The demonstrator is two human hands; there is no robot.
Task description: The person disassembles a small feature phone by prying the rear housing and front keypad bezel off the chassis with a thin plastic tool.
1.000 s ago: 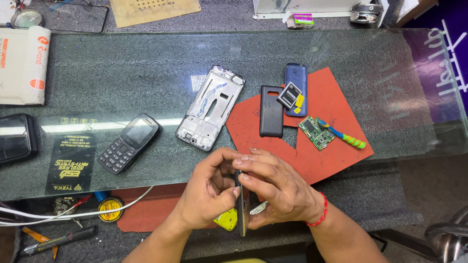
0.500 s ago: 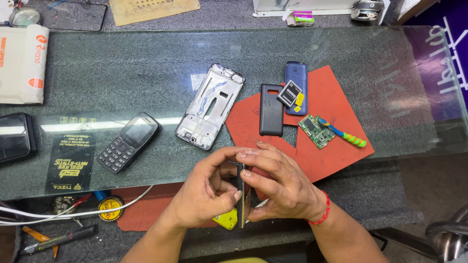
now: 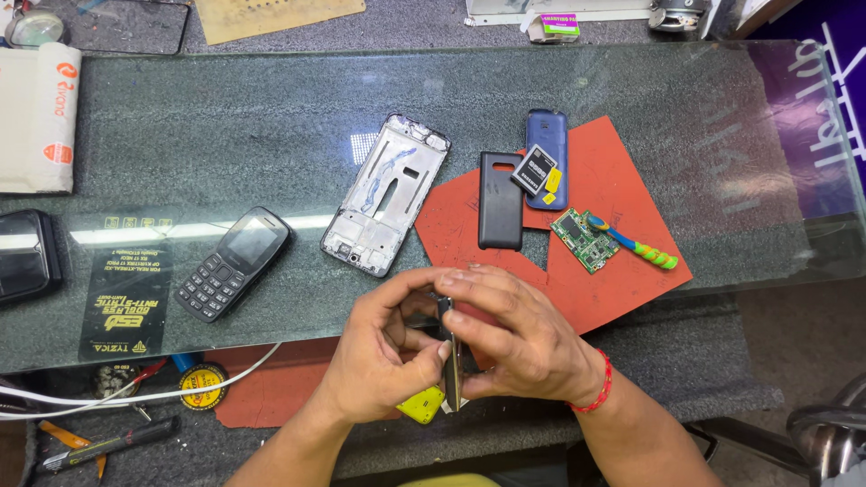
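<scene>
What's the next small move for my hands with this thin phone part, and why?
Probably slide the left hand thumb further along the thin phone part. Both hands pinch it edge-on, right hand fingers on its upper end, and its lower end sits by a yellow tool.

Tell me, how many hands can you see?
2. The left hand and right hand are together at the bottom middle, pinching a thin phone part held on edge between them. More hands could be outside the picture.
</scene>
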